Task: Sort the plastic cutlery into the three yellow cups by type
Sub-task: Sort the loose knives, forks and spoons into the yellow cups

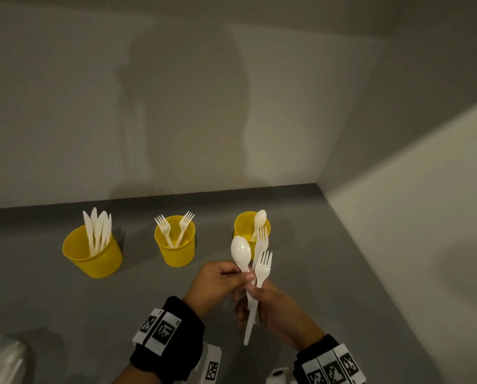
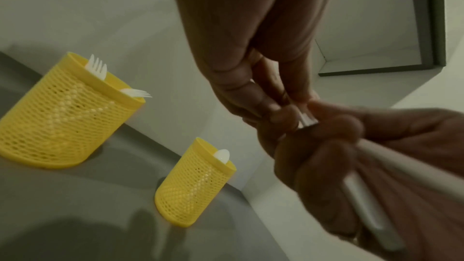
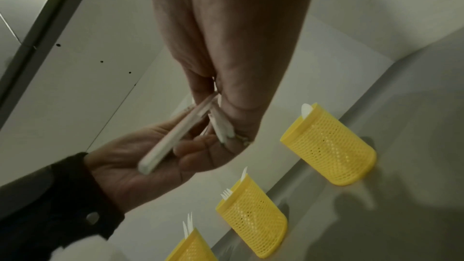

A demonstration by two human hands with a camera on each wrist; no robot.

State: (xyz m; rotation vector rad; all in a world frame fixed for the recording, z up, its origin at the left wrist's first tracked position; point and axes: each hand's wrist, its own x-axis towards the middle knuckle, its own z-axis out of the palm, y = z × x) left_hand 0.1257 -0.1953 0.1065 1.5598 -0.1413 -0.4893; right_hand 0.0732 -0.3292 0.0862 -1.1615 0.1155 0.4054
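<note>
Here my right grip (image 1: 270, 306) bunches the leftover forks (image 1: 262, 266) while my left grip (image 1: 223, 275) pinches a spoon (image 1: 240, 249) free, since the spoon cup (image 1: 241, 228) stands just beyond both hands on the worktop (image 1: 328, 273).

A bare recording booth: plain white panel walls (image 1: 259, 106) meet in a corner over a smooth grey tabletop (image 1: 301, 223).

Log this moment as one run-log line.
left hand: pinches spoon | right hand: holds forks | spoon cup: one spoon
</note>
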